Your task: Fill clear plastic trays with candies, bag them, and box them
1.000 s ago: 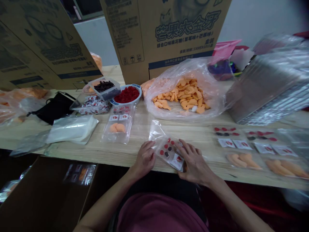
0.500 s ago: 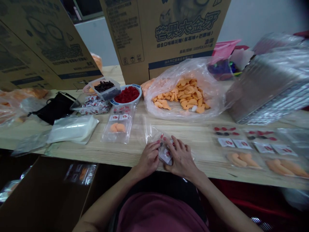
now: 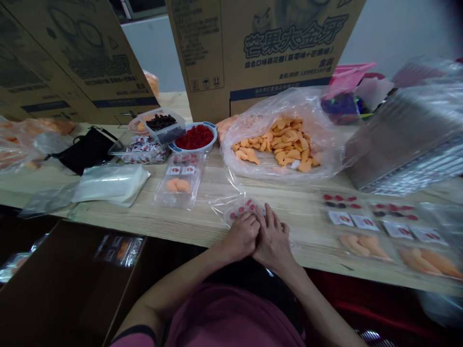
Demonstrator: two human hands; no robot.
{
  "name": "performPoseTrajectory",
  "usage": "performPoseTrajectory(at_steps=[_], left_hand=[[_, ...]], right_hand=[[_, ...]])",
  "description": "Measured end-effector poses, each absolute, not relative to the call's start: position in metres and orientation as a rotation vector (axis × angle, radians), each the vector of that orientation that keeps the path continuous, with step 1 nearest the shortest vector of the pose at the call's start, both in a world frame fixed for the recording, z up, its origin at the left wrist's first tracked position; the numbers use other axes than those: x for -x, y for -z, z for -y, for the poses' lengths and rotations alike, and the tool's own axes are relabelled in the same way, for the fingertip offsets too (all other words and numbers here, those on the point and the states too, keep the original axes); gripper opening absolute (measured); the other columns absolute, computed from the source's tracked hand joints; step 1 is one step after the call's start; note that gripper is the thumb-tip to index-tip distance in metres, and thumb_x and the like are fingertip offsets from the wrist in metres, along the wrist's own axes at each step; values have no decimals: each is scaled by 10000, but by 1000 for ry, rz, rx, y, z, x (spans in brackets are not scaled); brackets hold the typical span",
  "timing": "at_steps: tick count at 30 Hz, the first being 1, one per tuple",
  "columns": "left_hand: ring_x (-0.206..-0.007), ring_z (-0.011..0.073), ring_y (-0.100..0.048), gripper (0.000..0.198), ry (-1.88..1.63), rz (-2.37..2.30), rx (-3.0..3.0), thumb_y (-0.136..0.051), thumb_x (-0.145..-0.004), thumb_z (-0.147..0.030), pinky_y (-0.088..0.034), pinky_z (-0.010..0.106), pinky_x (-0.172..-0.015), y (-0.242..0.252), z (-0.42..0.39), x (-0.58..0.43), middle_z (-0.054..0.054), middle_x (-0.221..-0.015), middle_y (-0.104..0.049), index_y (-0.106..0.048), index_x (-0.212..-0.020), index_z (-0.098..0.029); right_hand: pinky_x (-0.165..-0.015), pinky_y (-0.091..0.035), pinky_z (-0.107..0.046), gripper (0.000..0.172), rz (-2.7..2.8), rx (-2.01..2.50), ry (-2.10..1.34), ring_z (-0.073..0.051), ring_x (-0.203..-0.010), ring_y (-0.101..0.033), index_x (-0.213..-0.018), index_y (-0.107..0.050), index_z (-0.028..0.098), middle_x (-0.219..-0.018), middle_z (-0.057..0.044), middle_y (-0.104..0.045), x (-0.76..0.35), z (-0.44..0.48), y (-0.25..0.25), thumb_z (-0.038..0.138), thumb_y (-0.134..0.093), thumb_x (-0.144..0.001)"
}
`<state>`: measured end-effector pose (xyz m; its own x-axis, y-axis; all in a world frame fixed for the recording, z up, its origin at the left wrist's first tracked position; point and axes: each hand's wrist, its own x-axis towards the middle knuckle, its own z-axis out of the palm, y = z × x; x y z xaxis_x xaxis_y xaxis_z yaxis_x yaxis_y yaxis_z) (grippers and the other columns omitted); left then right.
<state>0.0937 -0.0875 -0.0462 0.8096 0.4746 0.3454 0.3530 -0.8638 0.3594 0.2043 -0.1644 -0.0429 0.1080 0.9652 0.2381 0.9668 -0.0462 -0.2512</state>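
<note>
Head camera shows two forearms that come up from the lower edge and meet at the front of the wooden surface (image 3: 304, 207). The left hand (image 3: 244, 234) is curled, knuckles up, with its fingers folded inward; the right hand (image 3: 273, 241) lies against it, its fingers mostly extended forward and the index one nearly straight. Both hands are over one clear packet (image 3: 235, 207) near the front edge, and several red pieces (image 3: 241, 210) are visible in its uncovered part. The thumbs are hidden — I cannot tell if the fingers of either hand pinch the plastic or only press on it.

To the right of the hands lie two filled packets (image 3: 356, 224), side by side; in each I count two printed sachets (image 3: 340, 218) and two orange pieces (image 3: 363, 245). To the left is one finished-looking pack (image 3: 179, 180), also with two sachets and two orange pieces. Behind it I count one bowl (image 3: 214, 135) of red pieces, one container (image 3: 171, 135) of dark pieces (image 3: 161, 121) and one tray (image 3: 115, 150) of sachets. One large bag (image 3: 336, 149) is open, with orange pieces inside — too many to count. There is also one stack of clear bags (image 3: 108, 184).
</note>
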Motion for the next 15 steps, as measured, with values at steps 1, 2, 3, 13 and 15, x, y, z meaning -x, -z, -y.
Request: performPoseTrajectory(at_steps=[1, 2, 3, 13, 15], left_hand=[[-1137, 236, -551, 212, -630, -613, -2696, -438, -843, -105, -420, 401, -1023, 47, 87, -91, 154, -1081, -650, -614, -961, -102], [-1162, 240, -541, 205, -638, -603, -2678, -439, -843, -102, -418, 410, -1026, 46, 85, -86, 158, -1095, -648, -613, -951, -103], [-1199, 245, -520, 198, -648, -595, -2662, -444, -839, -99, -413, 417, -1034, 46, 82, -81, 162, -1119, -643, -611, -946, -104], [-1153, 215, -547, 202, -487, -487, -2546, -405, -873, -99, -425, 398, -1014, 26, 83, -59, 119, -1059, -652, -583, -960, -140], [-1088, 212, -572, 167, -397, -399, -2520, -418, -878, -118, -445, 395, -981, 22, 90, -58, 105, -1010, -653, -578, -917, -149]], right_hand=[[-908, -352, -568, 984, 1905, 2031, -11, -425, -1307, -306, -1474, -181, 129, -1483, -278, -216, -207, 166, 42, 390, -659, -654], [-940, -325, -589, 1007, 1942, 1996, -42, -425, -1332, -267, -1479, -165, 139, -1490, -269, -208, -213, 170, 41, 420, -673, -657], [-971, -295, -604, 1038, 2008, 1940, -95, -418, -1353, -232, -1486, -144, 158, -1500, -249, -199, -221, 175, 39, 463, -688, -656], [-917, -458, -492, 915, 2207, 1538, -244, -362, -1262, -415, -1453, -236, 216, -1440, -209, -341, -263, 185, 58, 418, -739, -716], [-906, -462, -515, 838, 2145, 1522, -192, -372, -1243, -420, -1416, -299, 199, -1410, -211, -373, -247, 169, 62, 413, -721, -724]])
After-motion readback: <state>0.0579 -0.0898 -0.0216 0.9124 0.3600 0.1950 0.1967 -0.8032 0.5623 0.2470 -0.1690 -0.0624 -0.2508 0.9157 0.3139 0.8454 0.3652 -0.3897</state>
